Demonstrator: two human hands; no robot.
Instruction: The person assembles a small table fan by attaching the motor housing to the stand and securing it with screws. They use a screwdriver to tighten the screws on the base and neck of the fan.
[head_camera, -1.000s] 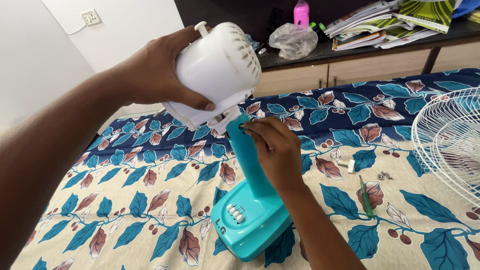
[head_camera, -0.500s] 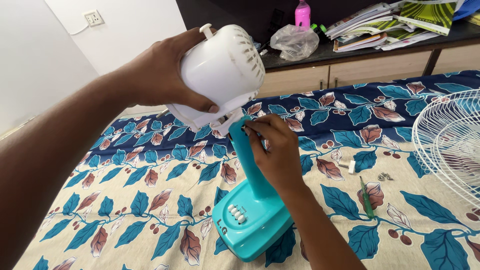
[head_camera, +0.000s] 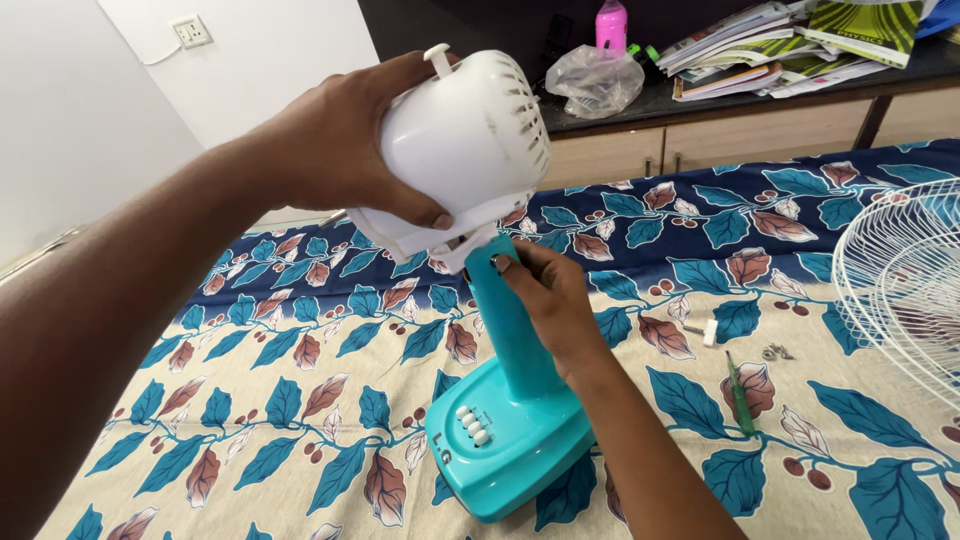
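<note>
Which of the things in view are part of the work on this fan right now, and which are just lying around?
In hand:
- white plastic motor housing, gripped by left hand
- turquoise plastic fan stand, right hand at its top joint

Lying about:
- white wire fan guard
- green-handled screwdriver
- small metal screws
- pink bottle
- stacked books
- clear plastic bag

Wire fan guard (head_camera: 900, 290) cut off by the right picture edge. Joint between motor housing (head_camera: 465, 150) and stand (head_camera: 510, 320) hidden behind right hand (head_camera: 550, 295) fingertips. Small hardware (head_camera: 772, 351) beside screwdriver (head_camera: 740, 393) too small to identify.
</note>
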